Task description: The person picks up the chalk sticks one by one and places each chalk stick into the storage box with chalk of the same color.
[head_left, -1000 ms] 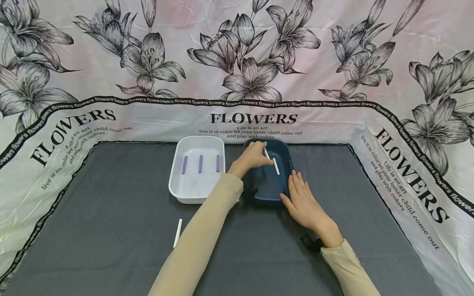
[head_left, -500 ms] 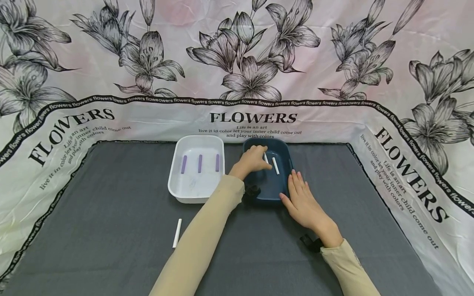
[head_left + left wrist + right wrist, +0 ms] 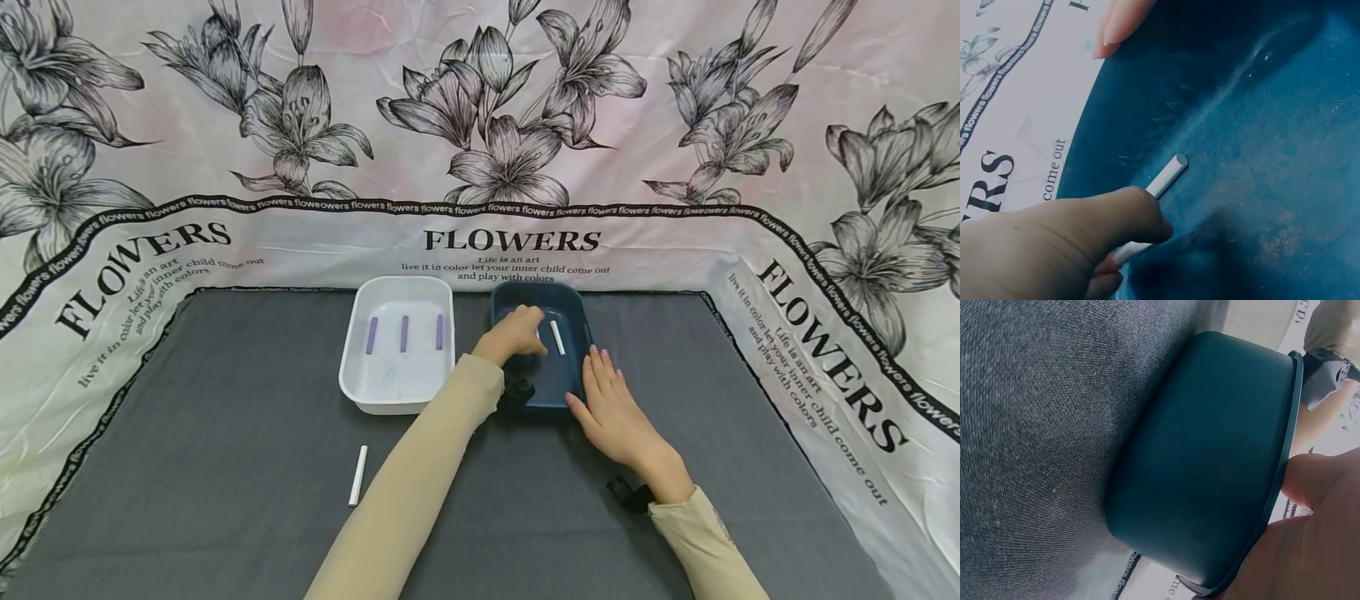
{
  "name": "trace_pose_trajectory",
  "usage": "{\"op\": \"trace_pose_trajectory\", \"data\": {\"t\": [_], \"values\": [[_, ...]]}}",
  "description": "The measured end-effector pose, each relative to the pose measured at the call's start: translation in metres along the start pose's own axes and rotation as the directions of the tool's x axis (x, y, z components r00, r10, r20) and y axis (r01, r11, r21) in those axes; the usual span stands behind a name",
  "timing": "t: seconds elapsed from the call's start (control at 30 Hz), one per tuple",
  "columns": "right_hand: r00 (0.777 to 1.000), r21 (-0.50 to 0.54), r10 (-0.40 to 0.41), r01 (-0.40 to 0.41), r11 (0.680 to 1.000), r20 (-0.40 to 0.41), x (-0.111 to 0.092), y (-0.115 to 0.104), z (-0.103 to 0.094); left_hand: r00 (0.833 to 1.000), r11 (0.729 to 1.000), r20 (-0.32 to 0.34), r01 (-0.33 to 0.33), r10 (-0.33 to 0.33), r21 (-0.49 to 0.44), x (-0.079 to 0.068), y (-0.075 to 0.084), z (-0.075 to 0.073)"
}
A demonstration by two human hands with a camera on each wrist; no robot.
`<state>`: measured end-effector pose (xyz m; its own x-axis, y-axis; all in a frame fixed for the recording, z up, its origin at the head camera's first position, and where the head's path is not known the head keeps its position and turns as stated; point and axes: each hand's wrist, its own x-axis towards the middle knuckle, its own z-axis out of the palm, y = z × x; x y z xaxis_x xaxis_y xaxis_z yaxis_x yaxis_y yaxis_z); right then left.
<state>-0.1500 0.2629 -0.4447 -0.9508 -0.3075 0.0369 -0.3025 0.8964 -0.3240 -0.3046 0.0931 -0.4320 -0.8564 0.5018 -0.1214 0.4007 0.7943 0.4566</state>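
My left hand [image 3: 517, 332] reaches into the dark blue tray [image 3: 540, 392], its thumb and fingers pinching a white chalk stick [image 3: 1130, 251] that they mostly cover. Just beyond the fingers, another white chalk stick [image 3: 558, 337] lies on the tray floor; its round end shows past the thumb in the left wrist view. With fingers straight, my right hand [image 3: 617, 410] rests against the tray's right side. In the right wrist view its thumb touches the rim, above the tray's outer wall [image 3: 1204, 456].
Left of the blue tray stands a white tray [image 3: 397, 392] with three purple chalk sticks [image 3: 404, 333] in a row. A white chalk stick [image 3: 357, 476] lies on the grey cloth [image 3: 225, 467] beside the left sleeve. A flower-printed sheet [image 3: 510, 242] covers the back.
My left hand has drawn slightly down inside the blue tray, and less of the chalk at its fingers shows. The other chalk stick there and my right hand have stayed put.
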Motion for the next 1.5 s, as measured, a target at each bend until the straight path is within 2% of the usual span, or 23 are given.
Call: {"op": "trace_pose_trajectory", "data": {"t": [0.2, 0.47, 0.97, 1.17, 1.5], "values": [[1.0, 0.003, -0.008, 0.008, 1.0, -0.008, -0.0015, -0.0037, -0.0013, 0.998, 0.999, 0.053, 0.027, -0.028, 0.017, 0.0014, -0.0008, 0.0], [1.0, -0.004, -0.004, 0.004, 1.0, -0.012, -0.002, -0.0036, -0.0017, 0.998, 0.999, 0.062, 0.03, -0.031, 0.024, 0.0015, -0.0008, 0.0006], [1.0, 0.001, 0.001, -0.001, 1.0, -0.006, -0.0028, -0.0035, -0.0031, 0.999, 1.0, 0.05, 0.017, -0.018, 0.026, 0.0021, -0.0002, 0.0018], [0.999, 0.01, -0.019, 0.019, 1.0, -0.033, -0.0025, -0.0019, -0.0017, 0.999, 1.0, 0.046, 0.017, -0.018, 0.021, 0.0021, 0.0003, 0.0018], [1.0, 0.016, -0.01, 0.01, 1.0, -0.026, -0.0015, -0.0033, -0.0046, 1.0, 0.998, 0.007, 0.005, -0.004, -0.064, 0.0038, 0.0006, -0.0006]]}}
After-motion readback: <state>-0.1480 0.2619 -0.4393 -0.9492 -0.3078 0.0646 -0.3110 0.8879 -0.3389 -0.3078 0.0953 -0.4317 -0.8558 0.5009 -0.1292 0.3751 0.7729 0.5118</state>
